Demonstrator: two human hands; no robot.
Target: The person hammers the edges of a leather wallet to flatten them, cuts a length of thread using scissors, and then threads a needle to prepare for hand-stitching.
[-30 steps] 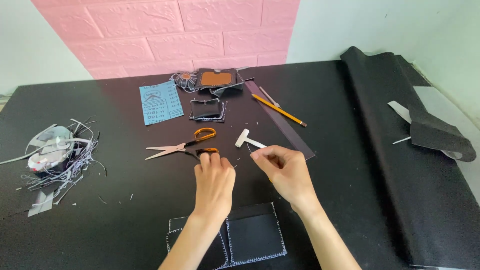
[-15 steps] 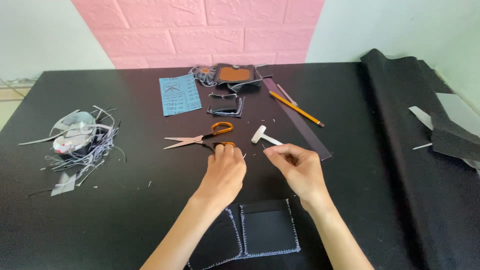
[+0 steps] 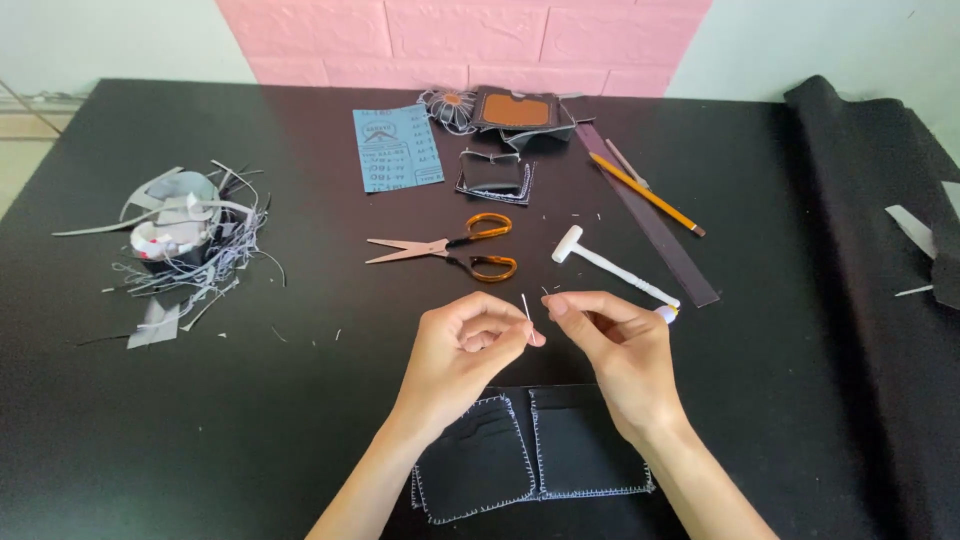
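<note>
I see the left hand [image 3: 465, 345] pinched shut on a needle [image 3: 526, 308] just below the frame's centre, its thin pale shaft standing up from between thumb and forefinger; the right hand [image 3: 615, 345] is curled beside it with fingertips pressed together near the needle's top, most likely on thread, though the thread itself is too fine for me to make out. I judge the needle light, stiff, slick and sharp, best held low on the shaft as it is now; any thread would be limp and easily dropped. Below the wrists, at lower centre, lies a wallet [image 3: 530, 455], flat black panels, soft and matte, edged with white stitching. Above the hands sit scissors [image 3: 450, 248] with amber handles and bright blades, and to their right a small white mallet [image 3: 612, 266], hard and smooth. A pencil [image 3: 645, 194] lies at upper right; a heap of scraps [image 3: 180, 240], stringy and grey, sits at left; all rest on a black table [image 3: 300, 420].
</note>
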